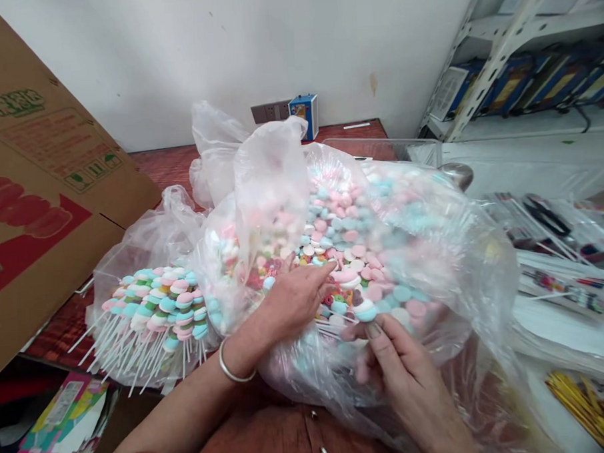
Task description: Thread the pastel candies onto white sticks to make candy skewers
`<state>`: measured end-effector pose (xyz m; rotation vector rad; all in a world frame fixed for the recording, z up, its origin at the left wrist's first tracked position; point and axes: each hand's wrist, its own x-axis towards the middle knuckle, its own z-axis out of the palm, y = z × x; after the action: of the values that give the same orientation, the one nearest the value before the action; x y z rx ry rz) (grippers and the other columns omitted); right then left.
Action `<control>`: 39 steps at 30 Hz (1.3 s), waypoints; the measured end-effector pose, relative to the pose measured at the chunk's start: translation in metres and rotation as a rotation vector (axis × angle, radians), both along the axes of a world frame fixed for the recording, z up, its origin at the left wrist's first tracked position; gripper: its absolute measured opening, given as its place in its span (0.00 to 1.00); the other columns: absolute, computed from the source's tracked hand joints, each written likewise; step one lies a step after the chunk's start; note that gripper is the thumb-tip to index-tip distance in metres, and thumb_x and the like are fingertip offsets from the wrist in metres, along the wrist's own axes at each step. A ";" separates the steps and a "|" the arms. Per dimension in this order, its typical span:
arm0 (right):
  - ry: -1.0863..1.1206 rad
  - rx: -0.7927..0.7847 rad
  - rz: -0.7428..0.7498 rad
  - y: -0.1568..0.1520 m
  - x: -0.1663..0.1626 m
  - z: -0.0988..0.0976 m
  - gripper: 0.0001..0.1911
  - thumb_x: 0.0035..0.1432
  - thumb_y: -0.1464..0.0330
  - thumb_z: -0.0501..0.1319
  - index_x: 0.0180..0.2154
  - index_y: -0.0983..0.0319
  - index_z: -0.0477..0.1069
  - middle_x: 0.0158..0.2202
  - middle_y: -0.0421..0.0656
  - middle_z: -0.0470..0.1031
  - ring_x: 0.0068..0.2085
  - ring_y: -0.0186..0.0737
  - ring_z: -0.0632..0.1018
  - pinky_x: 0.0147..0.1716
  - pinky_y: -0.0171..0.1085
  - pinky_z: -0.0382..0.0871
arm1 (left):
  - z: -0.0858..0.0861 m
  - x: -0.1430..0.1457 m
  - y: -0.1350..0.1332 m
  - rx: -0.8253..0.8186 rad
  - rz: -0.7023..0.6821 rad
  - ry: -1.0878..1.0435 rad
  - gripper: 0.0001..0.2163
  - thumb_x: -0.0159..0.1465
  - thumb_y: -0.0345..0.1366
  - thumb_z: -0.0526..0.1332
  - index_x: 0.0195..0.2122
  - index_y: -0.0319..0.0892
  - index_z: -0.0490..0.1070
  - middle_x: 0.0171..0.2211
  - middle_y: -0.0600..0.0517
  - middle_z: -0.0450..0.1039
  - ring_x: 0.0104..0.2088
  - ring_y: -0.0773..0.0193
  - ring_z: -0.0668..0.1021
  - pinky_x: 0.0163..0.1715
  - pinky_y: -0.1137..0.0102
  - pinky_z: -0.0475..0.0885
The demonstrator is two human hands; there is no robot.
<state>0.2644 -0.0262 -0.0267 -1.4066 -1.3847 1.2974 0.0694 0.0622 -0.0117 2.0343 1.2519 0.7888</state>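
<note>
My left hand (299,290), a metal bangle on its wrist, reaches into an open clear plastic bag (449,273) of candies. Its index finger stretches toward a pink and white marshmallow (347,276). The other fingers are partly hidden and hold nothing I can see. My right hand (405,359) is closed, thumb and finger pinching just below a marshmallow skewer (364,309), with blue and white pieces and a darker piece above them. Its stick is mostly hidden by the fingers. Around both hands lie pink, blue and white marshmallow discs (349,218) and small coloured gummy rings (339,303).
Left of the bag, finished marshmallow skewers (165,299) lie piled on plastic. A large cardboard box (54,164) stands at the left. Behind sits a blue device (304,116) by the wall. At right are a metal shelf (504,44) and packs of white sticks (552,235).
</note>
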 end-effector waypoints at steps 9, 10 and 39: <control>0.327 -0.242 0.052 -0.012 -0.017 -0.022 0.19 0.66 0.50 0.55 0.41 0.59 0.72 0.41 0.47 0.80 0.24 0.37 0.76 0.21 0.35 0.70 | 0.022 -0.081 -0.040 0.277 0.114 0.585 0.09 0.68 0.35 0.59 0.45 0.47 0.77 0.42 0.46 0.79 0.49 0.50 0.77 0.65 0.43 0.52; 0.343 -0.255 0.047 -0.012 -0.018 -0.023 0.19 0.66 0.50 0.56 0.40 0.59 0.72 0.40 0.46 0.80 0.23 0.36 0.76 0.21 0.35 0.70 | 0.022 -0.089 -0.044 0.283 0.132 0.646 0.08 0.68 0.34 0.58 0.43 0.46 0.77 0.42 0.46 0.79 0.48 0.50 0.78 0.64 0.41 0.53; 0.208 -0.053 0.189 0.017 -0.056 -0.003 0.17 0.66 0.53 0.56 0.34 0.58 0.73 0.34 0.44 0.81 0.36 0.43 0.80 0.35 0.40 0.77 | 0.009 -0.105 -0.081 0.147 0.184 0.535 0.45 0.59 0.33 0.70 0.73 0.50 0.46 0.70 0.39 0.56 0.70 0.40 0.59 0.66 0.41 0.57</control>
<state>0.2083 -0.0091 -0.0301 -1.1582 -1.3747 1.5654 -0.0359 -0.0190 -0.0031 2.3678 1.7355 0.4315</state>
